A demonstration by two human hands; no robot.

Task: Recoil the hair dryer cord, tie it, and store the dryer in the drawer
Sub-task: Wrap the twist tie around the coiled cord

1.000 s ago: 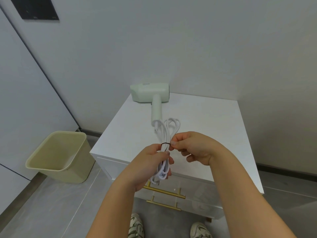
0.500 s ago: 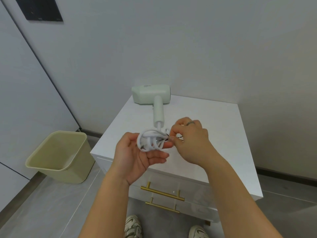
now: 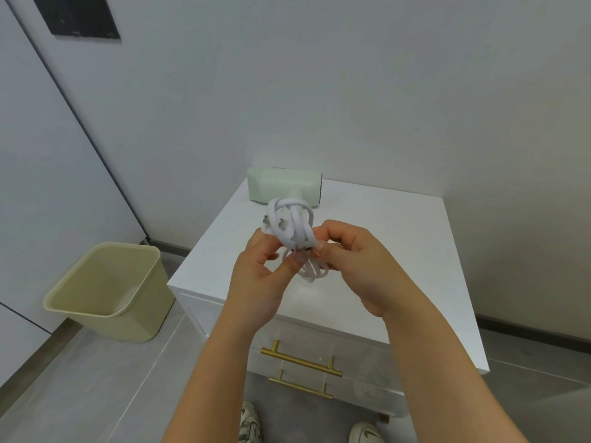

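Nearest, below the hands, the glossy white drawer front [image 3: 361, 356] with its brass bar handle [image 3: 302, 362] is shut. There's open floor behind the feet for stepping back to pull it out.

Left hand [image 3: 256, 276] pinches the coiled white rubbery cord [image 3: 289, 227] at its waist. Right hand [image 3: 358, 266] pinches the thin black band [image 3: 300, 248] right there, so I'd call this the tying step, not done yet. Next move probably means snugging that band without loops springing loose.

Beyond the hands, the pale green plastic hair dryer [image 3: 281, 183] lies on the white worktop [image 3: 399, 251], close to its far-left edge by the wall. There's open room to the right, and a beige plastic bin [image 3: 105, 289] sits off left.
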